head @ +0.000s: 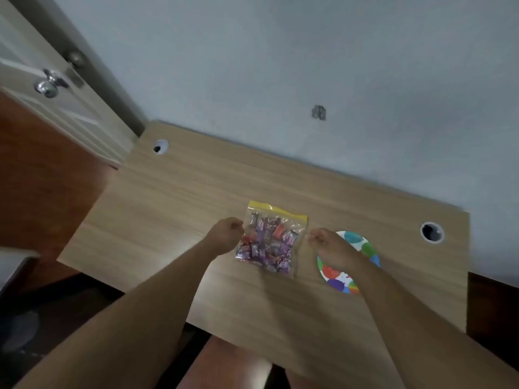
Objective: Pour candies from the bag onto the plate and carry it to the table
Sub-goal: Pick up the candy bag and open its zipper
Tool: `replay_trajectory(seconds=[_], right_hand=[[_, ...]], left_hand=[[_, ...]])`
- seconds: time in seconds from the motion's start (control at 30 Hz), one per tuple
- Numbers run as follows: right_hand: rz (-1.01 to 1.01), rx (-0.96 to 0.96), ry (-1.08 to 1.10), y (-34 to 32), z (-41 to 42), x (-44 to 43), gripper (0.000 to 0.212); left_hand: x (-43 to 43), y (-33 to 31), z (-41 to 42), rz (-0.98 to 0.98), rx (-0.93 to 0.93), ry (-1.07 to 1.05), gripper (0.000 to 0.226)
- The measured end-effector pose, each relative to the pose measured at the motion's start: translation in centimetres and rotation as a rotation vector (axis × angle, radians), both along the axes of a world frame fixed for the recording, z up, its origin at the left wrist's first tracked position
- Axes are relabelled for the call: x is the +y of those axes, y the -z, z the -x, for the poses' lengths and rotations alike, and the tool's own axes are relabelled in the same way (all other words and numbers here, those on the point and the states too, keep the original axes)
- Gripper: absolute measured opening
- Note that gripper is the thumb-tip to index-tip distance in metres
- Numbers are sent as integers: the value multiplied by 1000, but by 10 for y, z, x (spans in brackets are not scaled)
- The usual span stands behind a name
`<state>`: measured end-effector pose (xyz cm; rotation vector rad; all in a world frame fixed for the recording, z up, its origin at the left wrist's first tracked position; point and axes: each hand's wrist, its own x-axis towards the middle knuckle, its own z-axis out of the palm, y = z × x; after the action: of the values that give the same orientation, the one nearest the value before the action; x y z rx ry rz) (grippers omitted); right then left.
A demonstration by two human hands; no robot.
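Observation:
A clear zip bag [271, 240] with a yellow seal strip lies on the wooden desk [174, 197], full of purple, red and silver wrapped candies. My left hand [226, 234] pinches the bag's left edge. My right hand [332, 244] pinches its right edge. A white paper plate [341, 279] with coloured balloon prints lies flat just right of the bag, partly hidden under my right hand and wrist. No candy is visible on the plate.
The desk stands against a pale wall. Cable holes sit at its far left corner [160, 146] and far right [432, 232]. A white door with a metal knob [48, 87] is at the left, over a reddish floor.

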<state>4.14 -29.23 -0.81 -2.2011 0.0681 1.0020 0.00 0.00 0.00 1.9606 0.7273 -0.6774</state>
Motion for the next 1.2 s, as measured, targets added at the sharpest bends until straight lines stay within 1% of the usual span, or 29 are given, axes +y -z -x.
replay_trajectory(seconds=[0.07,0.17,0.23,0.3,0.37,0.43,0.5,0.6,0.67,0.73,0.8,0.87,0.97,1.07,1.13,1.2], right_hand=[[-6,32,-11,16,4,9,42],[-41,103,-6,41,17,21,44],[-65,106,17,50,21,27,47],[-86,107,45,55,25,31,50],[-110,104,87,57,28,32,53],[-136,91,120,54,31,31,48],[-150,78,142,49,33,26,38],[-104,49,95,31,39,14,41],[-87,-1,68,15,44,2,38],[-40,-86,61,-5,45,-9,30],[1,-184,86,-31,44,-18,27],[4,-297,111,-59,42,-26,23],[-53,-439,86,-98,41,-34,11],[-85,-417,-47,-123,42,-35,26],[-79,-372,-131,-134,43,-33,30],[-94,-351,-164,-142,44,-30,30]], left_hand=[[-2,17,5,81,17,-124,49],[-10,46,20,318,25,-363,61],[-13,59,24,379,-29,-465,56],[-16,70,25,354,-58,-493,54],[-21,74,24,373,-43,-504,58],[-25,75,23,407,-30,-510,58],[-30,71,22,430,-35,-505,47],[-40,61,21,405,-83,-513,25],[-44,47,23,376,-153,-473,16],[-49,31,28,368,-237,-386,18],[-53,12,35,364,-309,-305,20],[-57,-10,41,328,-382,-197,20],[-61,-42,49,296,-500,-17,23],[-61,-67,54,316,-587,47,24],[-60,-80,55,362,-616,41,23],[-58,-91,57,416,-621,36,24]])
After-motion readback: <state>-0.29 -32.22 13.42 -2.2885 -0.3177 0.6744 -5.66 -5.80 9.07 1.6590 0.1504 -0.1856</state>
